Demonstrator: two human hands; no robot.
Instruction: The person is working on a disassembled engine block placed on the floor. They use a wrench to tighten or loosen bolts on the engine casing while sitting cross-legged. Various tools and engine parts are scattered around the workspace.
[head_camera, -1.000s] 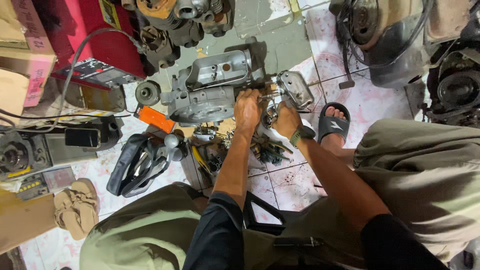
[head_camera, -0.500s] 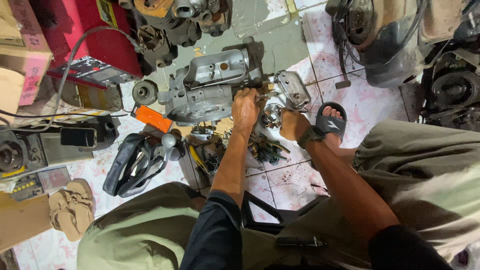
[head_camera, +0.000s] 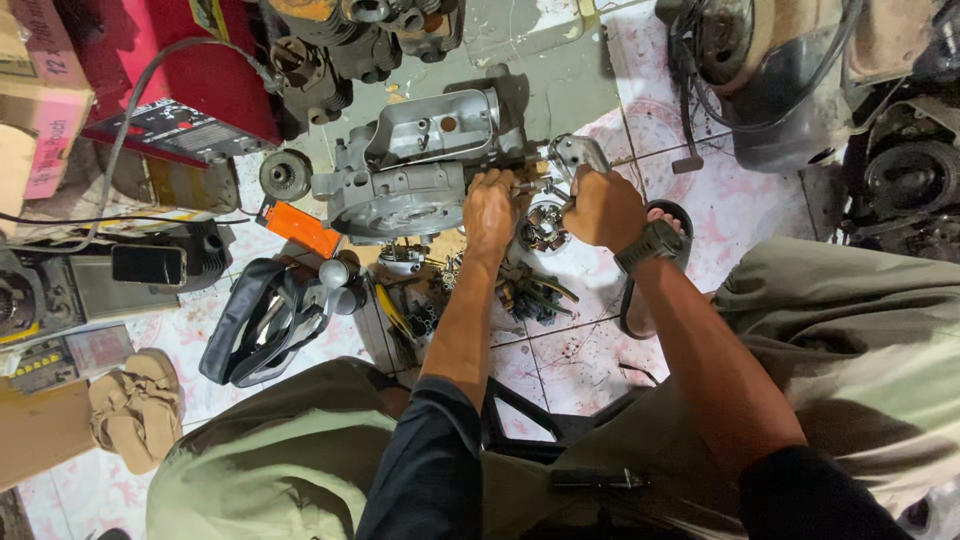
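With my left hand (head_camera: 490, 208) gripping the grey engine casing (head_camera: 415, 170) on the tiled floor (head_camera: 580, 340) and my right hand (head_camera: 600, 205) closed around what looks like a tool, loose small parts (head_camera: 520, 290) suggest I'm mid-job.

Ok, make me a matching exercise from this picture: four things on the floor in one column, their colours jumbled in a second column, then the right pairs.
Things:
1. engine case under the left hand
2. flat block beside the case
3. sandals at the left edge
4. strap on the right wrist

Colours:
A. tan
B. dark grey
C. silver grey
D. orange

Pairs: 1-C, 2-D, 3-A, 4-B
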